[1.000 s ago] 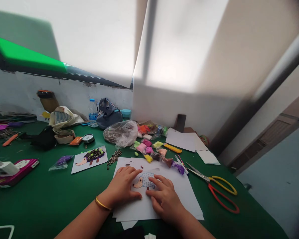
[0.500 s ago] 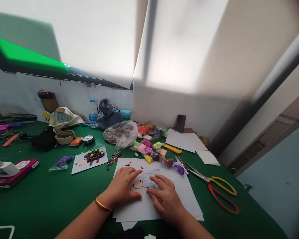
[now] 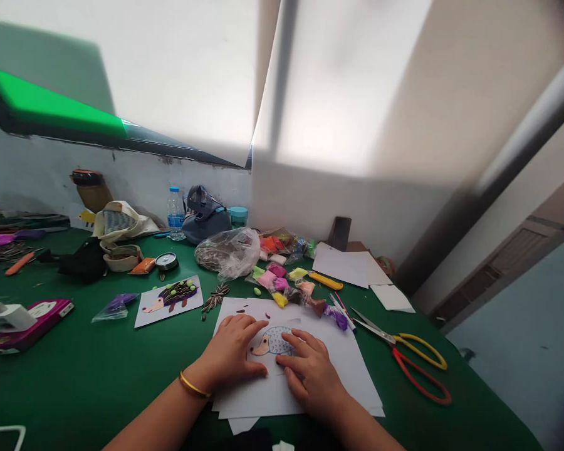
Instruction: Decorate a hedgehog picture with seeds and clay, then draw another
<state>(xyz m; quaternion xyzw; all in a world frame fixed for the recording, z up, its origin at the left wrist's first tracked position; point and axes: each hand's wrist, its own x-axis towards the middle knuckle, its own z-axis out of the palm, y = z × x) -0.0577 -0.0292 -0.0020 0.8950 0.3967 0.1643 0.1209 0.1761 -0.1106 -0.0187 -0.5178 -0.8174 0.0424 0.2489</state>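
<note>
Open, flat hands, nothing gripped: left hand (image 3: 230,351) and right hand (image 3: 311,377) press spread fingers on a blue-dotted paper hedgehog drawing (image 3: 273,341), atop loose white paper sheets (image 3: 258,401) on a green tabletop (image 3: 98,376); red-and-yellow-handled scissors (image 3: 393,338) lie nearby, right.

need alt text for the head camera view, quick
A left hand wearing a gold bangle and a right hand rest on a hedgehog drawing on white paper on a green table. Packets of coloured clay, red-and-yellow scissors and a colourful hedgehog picture lie nearby.
</note>
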